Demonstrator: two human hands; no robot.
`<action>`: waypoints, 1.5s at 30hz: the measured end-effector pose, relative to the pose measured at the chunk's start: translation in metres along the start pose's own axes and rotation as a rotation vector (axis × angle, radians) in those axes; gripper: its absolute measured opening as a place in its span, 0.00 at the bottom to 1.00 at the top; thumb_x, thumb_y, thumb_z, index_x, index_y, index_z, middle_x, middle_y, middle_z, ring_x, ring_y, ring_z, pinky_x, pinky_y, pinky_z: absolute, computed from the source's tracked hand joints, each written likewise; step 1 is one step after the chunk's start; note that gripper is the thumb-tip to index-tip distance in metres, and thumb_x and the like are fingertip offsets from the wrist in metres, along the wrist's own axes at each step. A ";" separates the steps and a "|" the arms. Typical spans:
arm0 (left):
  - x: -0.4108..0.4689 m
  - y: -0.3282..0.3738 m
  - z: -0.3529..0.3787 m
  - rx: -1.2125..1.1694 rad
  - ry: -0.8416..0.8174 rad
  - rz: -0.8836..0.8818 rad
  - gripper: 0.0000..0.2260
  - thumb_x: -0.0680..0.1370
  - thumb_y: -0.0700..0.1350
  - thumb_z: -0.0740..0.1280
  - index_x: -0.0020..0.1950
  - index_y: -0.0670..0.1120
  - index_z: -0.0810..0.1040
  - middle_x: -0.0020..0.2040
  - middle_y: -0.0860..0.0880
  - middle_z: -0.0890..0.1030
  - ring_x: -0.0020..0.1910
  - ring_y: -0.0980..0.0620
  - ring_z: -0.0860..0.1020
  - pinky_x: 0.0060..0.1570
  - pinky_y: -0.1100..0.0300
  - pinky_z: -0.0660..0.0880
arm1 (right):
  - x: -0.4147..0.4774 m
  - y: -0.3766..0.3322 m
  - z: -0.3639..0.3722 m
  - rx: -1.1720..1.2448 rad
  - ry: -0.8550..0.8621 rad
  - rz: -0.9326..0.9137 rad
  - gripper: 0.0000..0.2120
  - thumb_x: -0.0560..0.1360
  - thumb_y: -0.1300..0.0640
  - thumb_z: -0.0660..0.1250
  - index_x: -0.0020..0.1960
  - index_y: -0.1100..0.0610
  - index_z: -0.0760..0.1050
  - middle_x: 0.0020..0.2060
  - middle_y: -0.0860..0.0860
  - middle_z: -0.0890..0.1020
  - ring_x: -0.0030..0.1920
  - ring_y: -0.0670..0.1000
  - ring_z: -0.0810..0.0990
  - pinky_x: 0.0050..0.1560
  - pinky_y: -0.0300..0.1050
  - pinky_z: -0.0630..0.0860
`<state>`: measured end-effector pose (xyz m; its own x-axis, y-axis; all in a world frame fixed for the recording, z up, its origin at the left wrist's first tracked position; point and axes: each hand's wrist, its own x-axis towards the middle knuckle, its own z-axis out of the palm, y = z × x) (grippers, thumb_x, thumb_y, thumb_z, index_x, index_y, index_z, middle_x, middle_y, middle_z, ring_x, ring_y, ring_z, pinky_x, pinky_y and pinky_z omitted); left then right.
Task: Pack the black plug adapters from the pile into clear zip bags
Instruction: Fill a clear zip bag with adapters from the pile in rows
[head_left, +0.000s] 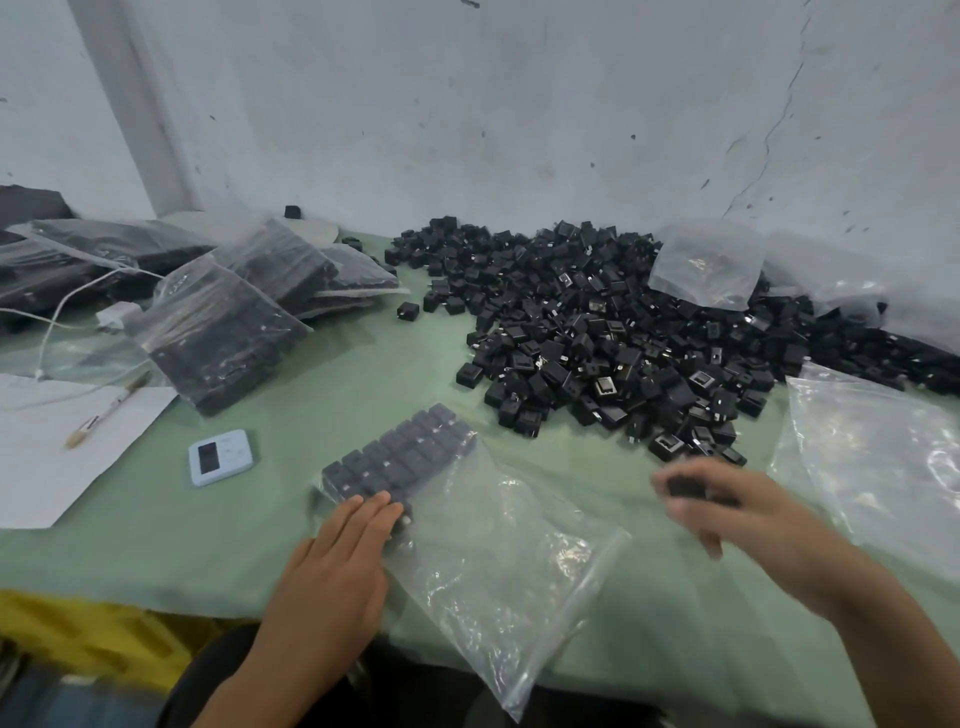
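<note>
A big pile of black plug adapters (597, 332) covers the far right of the green table (332, 395). In front of me lies a clear zip bag (498, 561) whose far corner holds neat rows of adapters (400, 457). My left hand (337, 566) presses flat on the bag, fingers straight against the near row. My right hand (737, 519), blurred, is at the pile's near edge and pinches one black adapter (685, 488) between thumb and fingers.
Filled bags of adapters (228, 322) are stacked at the left with a white cable (57, 317). A small blue timer (221, 457), a paper sheet (47, 447) and a pen (106, 410) lie nearby. Empty clear bags (878, 452) lie at the right, one more bag (706, 265) on the pile.
</note>
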<state>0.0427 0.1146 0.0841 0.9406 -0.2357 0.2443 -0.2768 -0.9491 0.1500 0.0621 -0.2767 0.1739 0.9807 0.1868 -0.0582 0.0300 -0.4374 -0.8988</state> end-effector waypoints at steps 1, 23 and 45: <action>0.000 0.000 0.000 0.005 -0.001 -0.003 0.26 0.72 0.45 0.54 0.67 0.43 0.79 0.68 0.47 0.78 0.66 0.44 0.78 0.50 0.48 0.81 | -0.023 0.001 0.006 0.060 -0.113 0.048 0.13 0.73 0.52 0.74 0.57 0.47 0.81 0.48 0.52 0.84 0.37 0.51 0.79 0.37 0.48 0.77; -0.003 -0.001 0.002 -0.077 -0.036 -0.045 0.27 0.76 0.42 0.61 0.76 0.46 0.70 0.76 0.50 0.69 0.75 0.48 0.67 0.65 0.48 0.74 | 0.063 -0.019 0.203 0.484 0.030 0.229 0.15 0.75 0.65 0.70 0.58 0.53 0.74 0.52 0.53 0.82 0.51 0.57 0.83 0.50 0.51 0.82; -0.004 0.002 0.000 -0.104 -0.022 -0.059 0.28 0.77 0.40 0.66 0.77 0.47 0.68 0.77 0.51 0.67 0.77 0.50 0.64 0.67 0.49 0.72 | 0.084 -0.021 0.229 -0.061 0.085 -0.117 0.13 0.79 0.48 0.67 0.57 0.55 0.80 0.52 0.54 0.81 0.51 0.50 0.82 0.51 0.43 0.80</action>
<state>0.0382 0.1141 0.0828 0.9596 -0.1862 0.2108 -0.2391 -0.9349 0.2624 0.0997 -0.0506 0.0879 0.9826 0.1656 0.0844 0.1539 -0.4704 -0.8689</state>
